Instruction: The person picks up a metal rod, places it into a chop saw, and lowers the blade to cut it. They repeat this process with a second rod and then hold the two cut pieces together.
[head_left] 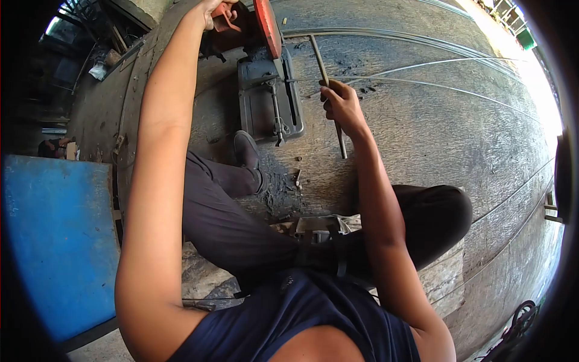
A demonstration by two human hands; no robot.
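Note:
At the top of the view, my left hand (217,9) is closed round the red handle (226,23) of a cut-off saw. The saw's red guard (268,27) and part of its disc stand over a dark metal base (265,111), which carries a vise screw (277,108). To the right of that base, my right hand (344,104) is wrapped round a short metal bar (318,55). The bar sticks out above and below my fist, and a thin rod (410,82) runs along the floor behind it.
Several long metal rods (386,37) lie across the wet-looking concrete floor (422,139). Dark grit and small scraps (298,180) lie near my shoe (246,151). A blue panel (57,235) stands at the left, and an open box (316,226) sits between my legs.

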